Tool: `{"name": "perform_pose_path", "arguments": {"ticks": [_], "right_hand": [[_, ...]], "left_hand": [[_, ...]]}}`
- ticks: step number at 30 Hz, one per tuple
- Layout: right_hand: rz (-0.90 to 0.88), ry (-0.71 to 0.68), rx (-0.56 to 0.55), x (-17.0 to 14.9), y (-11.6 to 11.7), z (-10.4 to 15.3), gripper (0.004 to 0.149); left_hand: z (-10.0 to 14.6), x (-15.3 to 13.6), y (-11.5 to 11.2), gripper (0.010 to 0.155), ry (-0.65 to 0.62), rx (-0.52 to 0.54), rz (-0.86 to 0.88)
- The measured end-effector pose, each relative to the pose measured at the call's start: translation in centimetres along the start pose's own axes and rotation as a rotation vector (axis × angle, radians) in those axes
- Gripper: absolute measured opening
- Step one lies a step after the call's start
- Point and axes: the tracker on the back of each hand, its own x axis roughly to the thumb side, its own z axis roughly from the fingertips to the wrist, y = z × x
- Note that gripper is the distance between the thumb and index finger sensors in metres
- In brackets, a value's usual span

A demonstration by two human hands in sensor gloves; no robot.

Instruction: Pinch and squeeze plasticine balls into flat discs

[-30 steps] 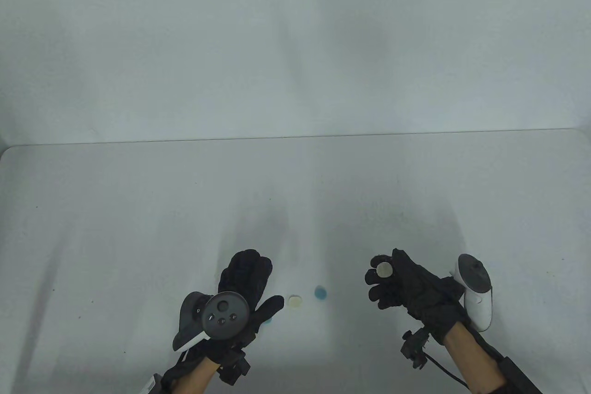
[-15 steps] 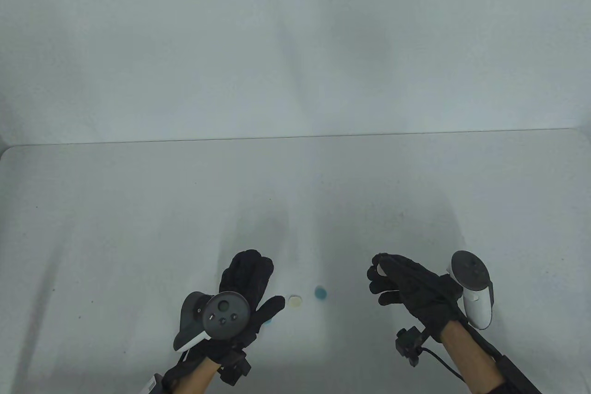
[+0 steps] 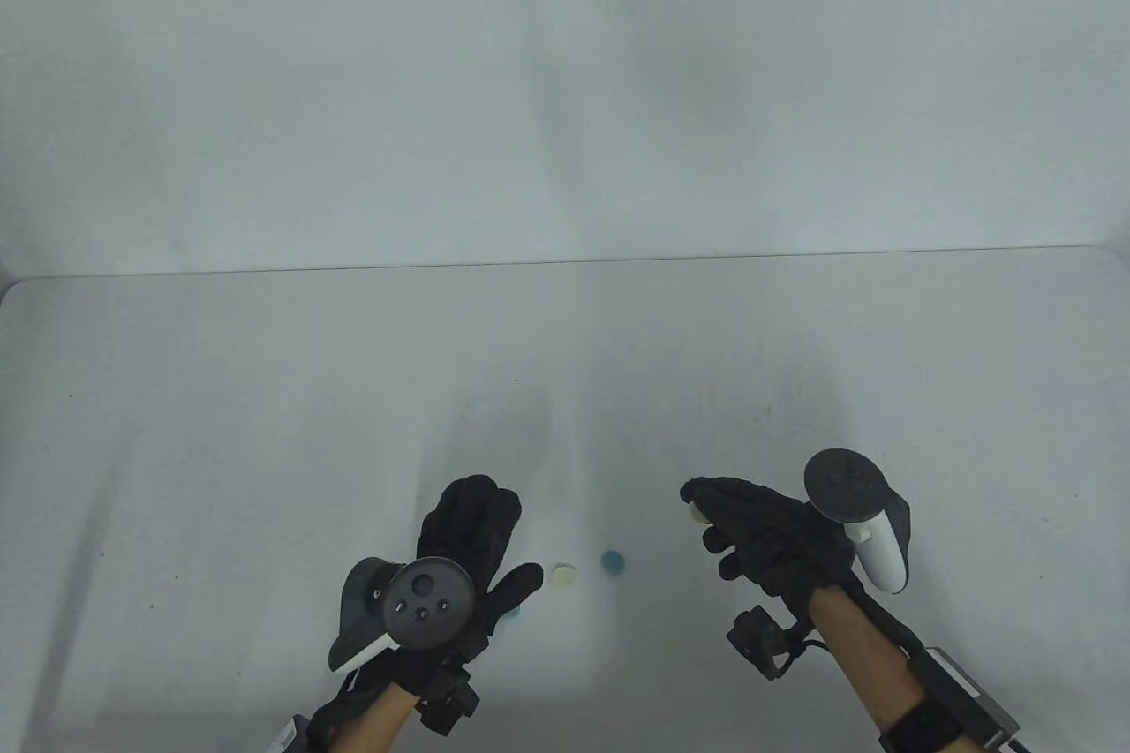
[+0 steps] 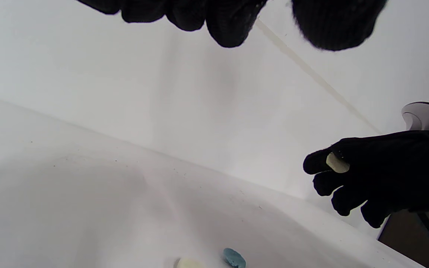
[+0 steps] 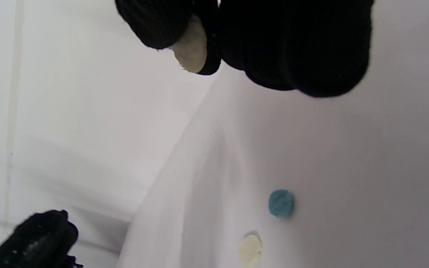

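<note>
My right hand (image 3: 702,515) hovers above the table at the right and pinches a pale flattened plasticine piece (image 3: 698,513) between thumb and fingers. The piece shows clearly in the right wrist view (image 5: 191,46) and in the left wrist view (image 4: 336,163). My left hand (image 3: 494,537) lies open and flat on the table and holds nothing. A cream disc (image 3: 563,574) and a blue disc (image 3: 613,560) lie on the table between the hands. They also show in the right wrist view, the blue disc (image 5: 281,203) and the cream disc (image 5: 250,250). A bluish piece (image 3: 512,612) peeks out under the left thumb.
The white table (image 3: 265,435) ends at a far edge against a white wall (image 3: 565,82). Its near left corner is rounded.
My right hand has turned palm down and shifted left, so the pale piece that faced the camera is now mostly hidden between the fingers. The left hand has not moved.
</note>
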Motion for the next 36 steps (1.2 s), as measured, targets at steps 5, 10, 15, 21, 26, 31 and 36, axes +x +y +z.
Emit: {"name": "perform_pose_path", "arguments": {"ticks": [5, 10, 15, 21, 26, 31, 36], "right_hand": [[0.069, -0.035, -0.075, 0.2, 0.6, -0.6, 0.046], [0.161, -0.03, -0.092, 0.0, 1.1, -1.2, 0.048], [0.232, 0.006, -0.032, -0.7, 1.9, -2.4, 0.042], [0.355, 0.043, -0.015, -1.8, 3.6, -3.8, 0.041], [0.416, 0.068, 0.028, -2.1, 4.6, -4.7, 0.041], [0.569, 0.068, 0.022, -2.1, 5.7, -5.4, 0.039], [0.698, 0.023, 0.016, -1.9, 6.9, -5.9, 0.04]], "left_hand": [[0.0, 0.0, 0.0, 0.078, 0.0, -0.001, 0.002], [0.0, 0.0, 0.0, 0.078, -0.006, 0.002, 0.002], [0.0, 0.0, 0.0, 0.078, -0.007, -0.001, 0.002], [0.0, 0.0, 0.1, 0.078, -0.004, 0.0, 0.003], [0.0, 0.0, 0.1, 0.078, -0.003, 0.002, 0.004], [0.0, 0.0, 0.1, 0.078, -0.002, 0.0, 0.003], [0.0, 0.0, 0.1, 0.078, 0.0, 0.001, 0.001]]}}
